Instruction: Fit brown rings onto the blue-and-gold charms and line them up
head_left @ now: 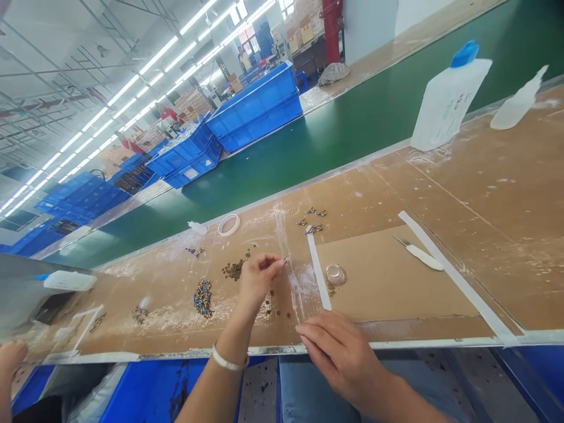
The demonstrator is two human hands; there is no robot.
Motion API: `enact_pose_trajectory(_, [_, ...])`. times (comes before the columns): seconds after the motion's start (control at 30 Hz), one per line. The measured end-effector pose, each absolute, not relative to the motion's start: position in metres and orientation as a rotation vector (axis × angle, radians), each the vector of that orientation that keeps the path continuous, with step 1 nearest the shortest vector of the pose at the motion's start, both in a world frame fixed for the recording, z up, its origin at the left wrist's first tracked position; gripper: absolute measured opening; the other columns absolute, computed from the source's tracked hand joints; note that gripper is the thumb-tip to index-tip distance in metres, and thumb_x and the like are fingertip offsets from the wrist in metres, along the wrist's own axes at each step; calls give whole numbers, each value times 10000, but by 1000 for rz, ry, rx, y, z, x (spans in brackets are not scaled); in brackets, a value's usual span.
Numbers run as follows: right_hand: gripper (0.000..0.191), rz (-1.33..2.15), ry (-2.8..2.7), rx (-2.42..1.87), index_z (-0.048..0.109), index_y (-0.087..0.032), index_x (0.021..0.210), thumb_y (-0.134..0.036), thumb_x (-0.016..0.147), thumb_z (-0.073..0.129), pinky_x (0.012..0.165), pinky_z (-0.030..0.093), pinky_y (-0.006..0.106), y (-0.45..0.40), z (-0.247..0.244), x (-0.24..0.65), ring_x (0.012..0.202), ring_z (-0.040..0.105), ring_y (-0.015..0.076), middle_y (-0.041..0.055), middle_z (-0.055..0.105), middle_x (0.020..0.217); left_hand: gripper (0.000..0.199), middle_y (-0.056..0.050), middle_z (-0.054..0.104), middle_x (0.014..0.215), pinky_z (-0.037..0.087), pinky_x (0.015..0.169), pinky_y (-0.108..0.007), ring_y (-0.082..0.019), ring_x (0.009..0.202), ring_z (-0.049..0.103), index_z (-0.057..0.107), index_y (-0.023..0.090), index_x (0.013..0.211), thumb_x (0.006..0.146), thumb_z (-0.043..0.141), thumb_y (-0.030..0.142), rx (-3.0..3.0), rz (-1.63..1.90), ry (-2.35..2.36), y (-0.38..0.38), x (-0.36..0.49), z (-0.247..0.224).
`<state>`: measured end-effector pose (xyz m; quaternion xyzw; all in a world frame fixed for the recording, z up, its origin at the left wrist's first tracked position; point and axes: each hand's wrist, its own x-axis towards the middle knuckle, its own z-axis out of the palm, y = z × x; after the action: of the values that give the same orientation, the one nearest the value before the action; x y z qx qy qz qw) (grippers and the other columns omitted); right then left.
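My left hand (261,275) is raised over the table's middle, thumb and forefinger pinched on a tiny dark piece (286,258) too small to name. Just behind it lies a heap of small round brown parts (233,269), with several more scattered in front. My right hand (337,352) rests at the table's front edge, fingers closed together; whatever they hold, if anything, is hidden. Beyond that hand a small clear cup (335,274) sits on a cardboard sheet (396,282). A white-handled pointed tool (423,257) lies farther right.
Small blue-and-gold parts lie in a pile (202,298) and a group (314,222). A tape roll (229,225), a large white bottle (449,106) and a squeeze bottle (520,100) stand near the green conveyor belt (352,129). Another person's hand (12,357) shows at far left.
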<state>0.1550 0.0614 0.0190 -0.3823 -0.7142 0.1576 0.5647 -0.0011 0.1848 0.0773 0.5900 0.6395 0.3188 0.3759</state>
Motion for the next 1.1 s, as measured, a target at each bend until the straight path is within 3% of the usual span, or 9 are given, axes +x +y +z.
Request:
enact_pose_trajectory(0.13, [180,292,-1758,-926,622,-168,1010,-96,970,461,703,506,279,65,2,149,723,613,140,38,663,806,134,27,642,573,450,571,-250,-114,546,575,697,139,653,691,784,234,1573,768,1645,242,27,53])
enact_pose_trajectory(0.3, [178,255,-1777,-932,619,-157,1005,-87,963,460,698,519,288,66,0,151,716,617,147,42,665,804,199,25,649,709,514,600,-272,-113,600,603,667,126,831,892,666,316,1647,721,1703,259,27,50])
enact_pose_trajectory(0.6, [178,269,-1789,-887,635,-159,1057,-100,963,496,763,554,296,63,1,155,779,665,153,55,706,858,86,-37,739,744,495,713,-319,-194,743,651,773,204,709,755,702,217,1839,804,1782,131,-51,68])
enact_pose_trajectory(0.73, [183,318,-1809,-879,635,-160,1064,-99,958,499,756,567,298,62,2,158,787,674,153,61,714,876,154,-48,742,821,521,730,-313,-191,793,658,783,232,865,855,634,197,2082,838,1683,78,-42,43])
enact_pose_trajectory(0.83, [172,320,-1809,-892,634,-165,1054,-108,959,503,758,571,301,62,3,159,787,675,155,59,715,869,156,-51,728,843,535,717,-296,-179,792,655,755,211,926,906,605,177,2223,885,1683,63,-33,28])
enact_pose_trajectory(1.1, [159,317,-1828,-912,632,-167,1041,-108,963,506,745,559,302,62,3,159,770,667,157,55,714,863,86,-43,714,837,531,718,-302,-189,787,658,735,199,913,887,653,194,2224,831,1866,64,-22,18])
